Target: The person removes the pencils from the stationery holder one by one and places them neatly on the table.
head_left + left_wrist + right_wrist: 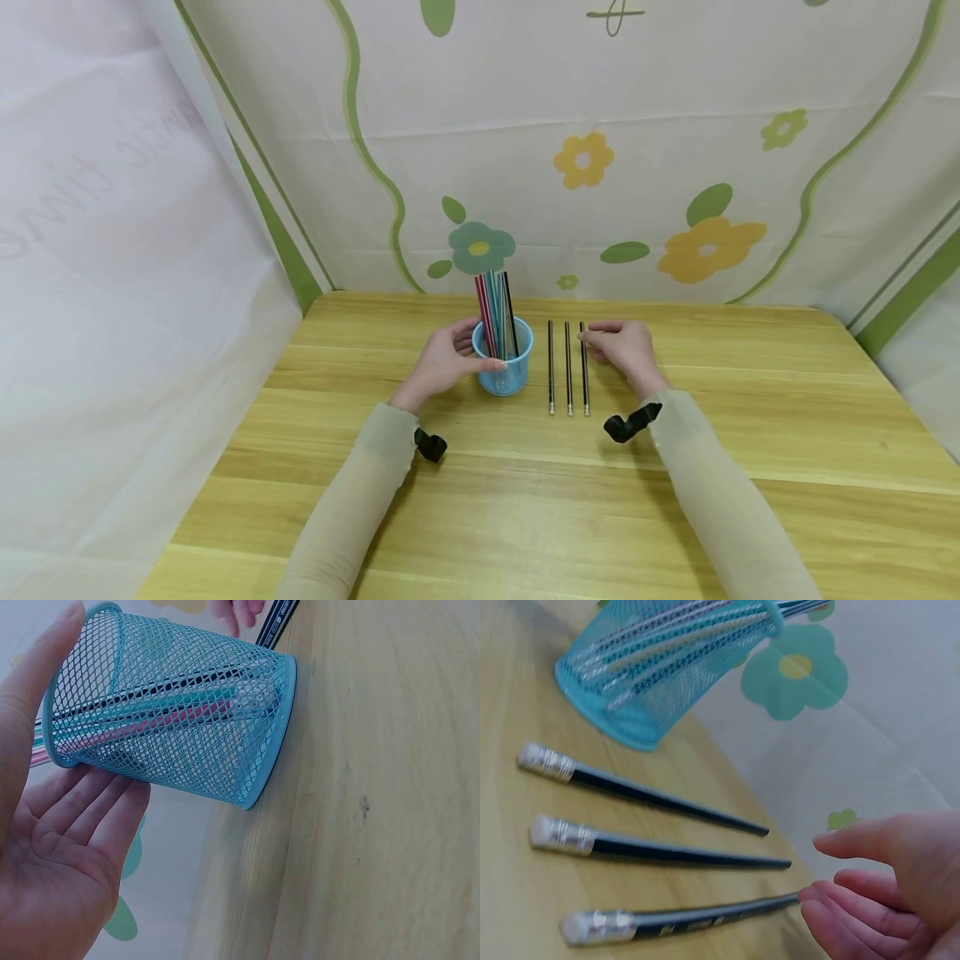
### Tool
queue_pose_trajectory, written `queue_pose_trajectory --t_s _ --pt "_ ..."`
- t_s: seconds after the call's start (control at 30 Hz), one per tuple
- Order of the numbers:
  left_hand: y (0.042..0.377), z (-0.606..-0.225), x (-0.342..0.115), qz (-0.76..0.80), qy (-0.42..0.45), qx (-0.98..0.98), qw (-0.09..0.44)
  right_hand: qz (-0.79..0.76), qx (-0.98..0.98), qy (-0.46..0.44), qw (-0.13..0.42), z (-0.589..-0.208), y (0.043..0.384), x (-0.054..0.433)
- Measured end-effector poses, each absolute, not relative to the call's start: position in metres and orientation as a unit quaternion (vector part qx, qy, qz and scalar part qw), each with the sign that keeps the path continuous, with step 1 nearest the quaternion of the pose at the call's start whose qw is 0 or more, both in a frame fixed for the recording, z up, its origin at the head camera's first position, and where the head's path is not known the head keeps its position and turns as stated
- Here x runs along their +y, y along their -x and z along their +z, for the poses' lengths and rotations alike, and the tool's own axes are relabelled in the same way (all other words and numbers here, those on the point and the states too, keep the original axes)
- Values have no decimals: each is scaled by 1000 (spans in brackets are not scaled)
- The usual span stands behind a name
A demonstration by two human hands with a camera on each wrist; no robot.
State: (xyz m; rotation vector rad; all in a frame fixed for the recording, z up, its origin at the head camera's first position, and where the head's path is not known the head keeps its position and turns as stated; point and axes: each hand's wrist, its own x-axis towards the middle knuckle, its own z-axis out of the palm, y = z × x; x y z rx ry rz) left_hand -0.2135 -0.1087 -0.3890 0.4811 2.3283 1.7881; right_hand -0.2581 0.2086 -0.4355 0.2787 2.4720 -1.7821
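At the left, a pale cloth wall hangs beside a wooden table. A person's left arm, in a light sleeve with a small black device at the wrist, reaches in from the near left. The left hand holds a light-blue mesh cup near its rim, thumb on the near side and fingers round the far left side. The cup stands upright toward the far side of the table, left of centre. Inside it, a bunch of red, teal, pale and black pencils rises above the rim, leaning to the left.

Just right of the cup, three black pencils lie side by side, apart from one another, their white erasers toward the near side: a left pencil, a middle pencil and a right pencil.

Next comes the right hand, its fingertips at the far end of the right pencil; the thumb and fingers are loosely bent with a narrow gap between them, not pinching it. Its light sleeve extends to the near right, another black device at the wrist. Across the far side hangs a flowered backdrop.
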Motion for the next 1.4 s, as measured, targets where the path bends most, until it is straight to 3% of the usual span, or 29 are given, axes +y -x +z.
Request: queue_pose_trajectory --t_s 0.8,1.23,1.4 --pt "215 -391 -109 601 -165 778 80 -598 800 44 21 -383 251 146" --pt "214 -389 -108 604 -164 776 81 -577 813 79 6 -388 257 117" --pt "224 -404 -109 606 -163 774 81 -588 806 64 -1 -392 258 110"
